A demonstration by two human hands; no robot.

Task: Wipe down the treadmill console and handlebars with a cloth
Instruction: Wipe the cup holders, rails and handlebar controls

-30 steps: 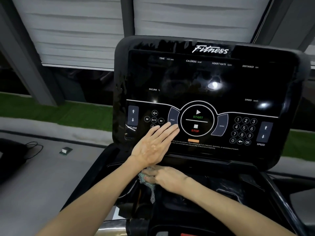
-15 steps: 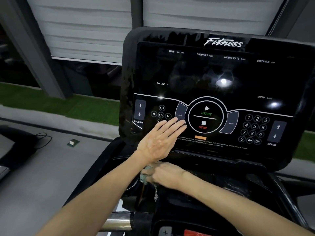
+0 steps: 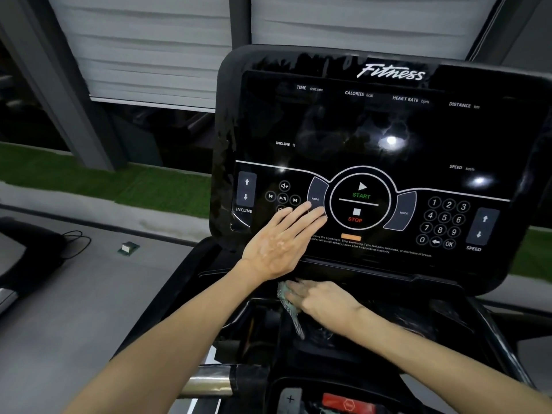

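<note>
The black treadmill console fills the upper right, glossy, with white labels and a START/STOP ring. My left hand lies flat on its lower left part, straight fingers touching the panel by the PROG key. Just below the console's bottom edge my right hand holds a grey-green mesh cloth against the dark ledge. One end of the cloth hangs down from under the fingers. A chrome handlebar with a black grip crosses the lower middle.
A red safety button sits at the bottom edge beside a plus key. On the grey floor to the left lie a small green-white box and a black cable by another dark machine. Green turf and shuttered windows lie behind.
The view has shifted, so the console sits further right in frame. My left hand stays flat on the panel and my right hand stays on the cloth below the console.
</note>
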